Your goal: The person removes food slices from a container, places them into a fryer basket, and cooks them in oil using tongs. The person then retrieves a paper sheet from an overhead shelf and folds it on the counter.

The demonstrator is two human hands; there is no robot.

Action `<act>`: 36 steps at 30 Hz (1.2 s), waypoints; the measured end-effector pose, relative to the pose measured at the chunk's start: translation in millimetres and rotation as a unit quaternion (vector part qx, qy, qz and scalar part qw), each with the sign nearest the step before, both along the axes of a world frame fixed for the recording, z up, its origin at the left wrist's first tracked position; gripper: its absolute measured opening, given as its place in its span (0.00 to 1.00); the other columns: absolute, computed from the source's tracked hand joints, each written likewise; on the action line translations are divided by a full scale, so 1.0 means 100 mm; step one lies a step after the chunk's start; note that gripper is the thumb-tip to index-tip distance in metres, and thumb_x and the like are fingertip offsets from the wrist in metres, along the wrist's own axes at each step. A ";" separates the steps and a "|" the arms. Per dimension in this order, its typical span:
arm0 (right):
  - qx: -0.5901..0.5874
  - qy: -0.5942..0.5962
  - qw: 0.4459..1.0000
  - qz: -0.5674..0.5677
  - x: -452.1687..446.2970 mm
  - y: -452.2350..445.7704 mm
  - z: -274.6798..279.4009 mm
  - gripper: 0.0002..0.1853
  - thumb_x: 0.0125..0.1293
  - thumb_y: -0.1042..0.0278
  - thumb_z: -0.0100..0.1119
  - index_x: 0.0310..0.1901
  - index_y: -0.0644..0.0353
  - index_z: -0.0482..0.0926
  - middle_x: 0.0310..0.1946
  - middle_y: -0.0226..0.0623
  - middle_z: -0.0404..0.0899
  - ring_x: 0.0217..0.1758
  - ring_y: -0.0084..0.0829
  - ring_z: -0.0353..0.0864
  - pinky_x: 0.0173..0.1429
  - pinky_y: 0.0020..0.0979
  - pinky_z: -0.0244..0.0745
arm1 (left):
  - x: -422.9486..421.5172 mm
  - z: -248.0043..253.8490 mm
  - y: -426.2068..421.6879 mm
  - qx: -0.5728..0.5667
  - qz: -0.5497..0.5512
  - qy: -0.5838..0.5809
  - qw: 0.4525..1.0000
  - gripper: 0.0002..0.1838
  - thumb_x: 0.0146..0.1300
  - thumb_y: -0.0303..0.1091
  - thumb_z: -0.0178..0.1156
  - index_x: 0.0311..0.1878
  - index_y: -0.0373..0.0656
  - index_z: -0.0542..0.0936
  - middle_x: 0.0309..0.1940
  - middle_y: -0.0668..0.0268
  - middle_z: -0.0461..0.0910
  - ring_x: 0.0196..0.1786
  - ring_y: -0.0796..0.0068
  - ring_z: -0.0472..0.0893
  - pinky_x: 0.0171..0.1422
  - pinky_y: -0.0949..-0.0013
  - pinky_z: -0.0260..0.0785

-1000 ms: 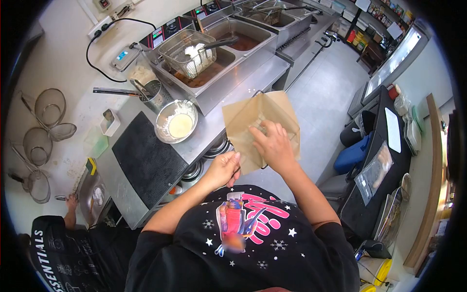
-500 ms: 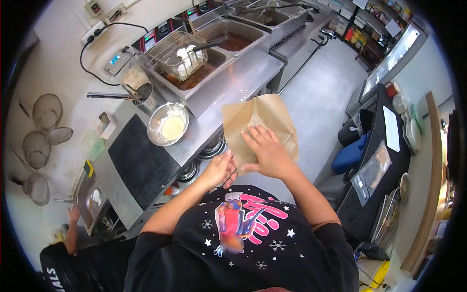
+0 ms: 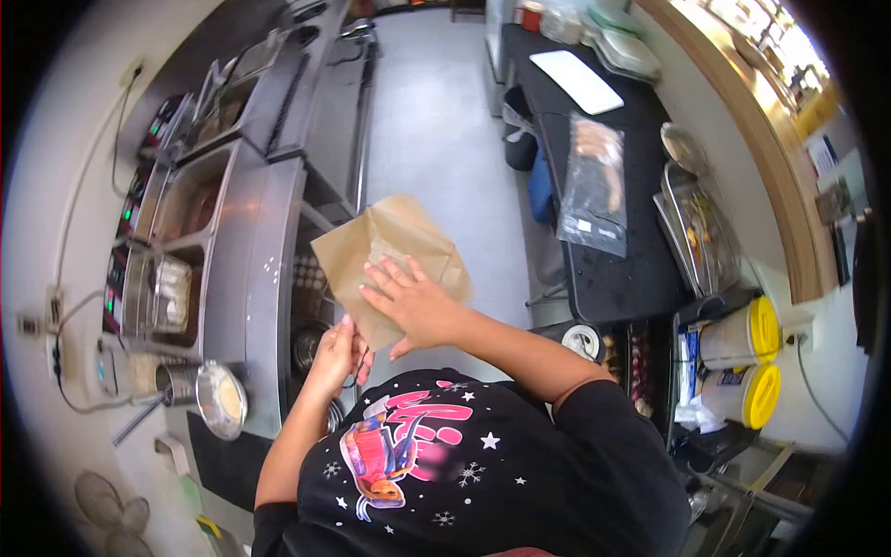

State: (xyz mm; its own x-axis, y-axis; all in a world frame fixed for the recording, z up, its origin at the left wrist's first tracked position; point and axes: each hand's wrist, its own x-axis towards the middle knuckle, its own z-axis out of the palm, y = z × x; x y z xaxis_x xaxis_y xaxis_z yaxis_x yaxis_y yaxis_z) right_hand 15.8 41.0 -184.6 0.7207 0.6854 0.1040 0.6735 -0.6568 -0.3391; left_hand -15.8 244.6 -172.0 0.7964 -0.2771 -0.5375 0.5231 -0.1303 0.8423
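A sheet of brown parchment paper [image 3: 357, 251] spreads out in front of my chest, its edges folded and sticking up. On top of it my right hand [image 3: 418, 302] lies with fingers stretched out, pressing on the paper. My left hand [image 3: 340, 358] is closed at the near left corner, around a thin dark metal rod that shows only in part below the fingers. Whatever supports the paper from below is hidden.
To the left is a fryer [image 3: 200, 200] with a wire basket [image 3: 167, 292] holding white food. A metal bowl of batter [image 3: 221, 399] stands nearer. On the right, a black table [image 3: 613, 283] holds a bag of meat [image 3: 594, 186] and a white board [image 3: 575, 81]. Yellow-lidded tubs [image 3: 761, 395] stand nearby.
My view and body have turned to the right, away from the fryer and toward the aisle and black table. Both hands keep their places on the paper and rod, which came along.
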 end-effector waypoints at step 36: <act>0.014 0.023 0.819 -0.573 4.02 -3.79 -1.67 0.24 0.68 0.57 0.42 0.65 0.47 0.63 0.66 0.44 0.59 0.69 0.47 0.56 0.66 0.57 0.51 | 6.05 -1.44 -4.68 0.095 -0.551 0.057 0.827 0.31 0.68 0.62 0.35 0.42 0.40 0.70 0.15 0.63 0.70 0.12 0.73 0.71 0.15 0.70 0.64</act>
State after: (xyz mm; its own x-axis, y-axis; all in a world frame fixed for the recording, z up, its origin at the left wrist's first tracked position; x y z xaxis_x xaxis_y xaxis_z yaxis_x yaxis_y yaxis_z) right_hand 417.7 -337.6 -351.1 0.8929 -0.4457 0.0629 -0.3936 -0.8408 -0.3716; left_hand 589.2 -223.3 -315.7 0.0580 -0.7025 -0.7093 0.0728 -0.7056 0.7048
